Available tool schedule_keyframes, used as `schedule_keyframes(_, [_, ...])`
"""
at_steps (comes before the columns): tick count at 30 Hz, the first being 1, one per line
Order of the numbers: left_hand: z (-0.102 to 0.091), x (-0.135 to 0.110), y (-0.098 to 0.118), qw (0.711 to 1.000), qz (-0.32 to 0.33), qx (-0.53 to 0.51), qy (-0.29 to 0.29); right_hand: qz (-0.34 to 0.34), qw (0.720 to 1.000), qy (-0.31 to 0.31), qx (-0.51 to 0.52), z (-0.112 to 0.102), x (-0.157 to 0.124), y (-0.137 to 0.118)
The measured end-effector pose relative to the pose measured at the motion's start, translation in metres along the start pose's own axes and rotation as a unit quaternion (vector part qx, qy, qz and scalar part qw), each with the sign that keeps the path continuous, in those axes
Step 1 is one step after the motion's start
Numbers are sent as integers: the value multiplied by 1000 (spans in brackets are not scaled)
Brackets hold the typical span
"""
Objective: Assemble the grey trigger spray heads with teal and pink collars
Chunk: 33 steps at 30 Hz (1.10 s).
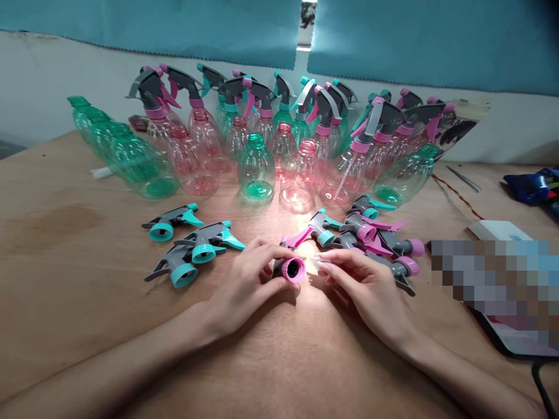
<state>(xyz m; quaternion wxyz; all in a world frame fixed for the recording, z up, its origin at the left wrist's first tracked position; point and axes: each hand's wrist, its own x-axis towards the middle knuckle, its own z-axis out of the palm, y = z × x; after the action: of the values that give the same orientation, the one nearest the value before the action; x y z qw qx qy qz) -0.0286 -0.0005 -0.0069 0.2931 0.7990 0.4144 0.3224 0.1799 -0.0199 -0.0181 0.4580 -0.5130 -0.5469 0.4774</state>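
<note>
The left hand (244, 276) grips a grey-and-pink plastic trigger sprayer head (293, 270) between thumb and fingers, its round collar opening facing the wearer, at the brown wooden table (271, 361). The right hand (371, 285) is just beside it, thumb and fingertips drawn together (whether they pinch anything small, I cannot tell). Grey-and-turquoise plastic sprayer heads (204, 252) lie beside the left hand. Behind stand transparent green plastic bottles (257, 171) and transparent pink plastic bottles (299, 180), some open-necked.
</note>
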Motion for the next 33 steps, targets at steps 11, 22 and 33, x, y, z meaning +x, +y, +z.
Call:
schedule_keyframes(11, [0,1,4,1000,9,21,3,12,999,-2,52,1,2,-7])
schedule_keyframes(22, [2,-2,0,997,71,24,5,70,990,-1,120,-3,4,-10])
schedule_keyframes(33, [7,-1,1,995,100,19,-12,-41,998,-48,16,3,-9,-19])
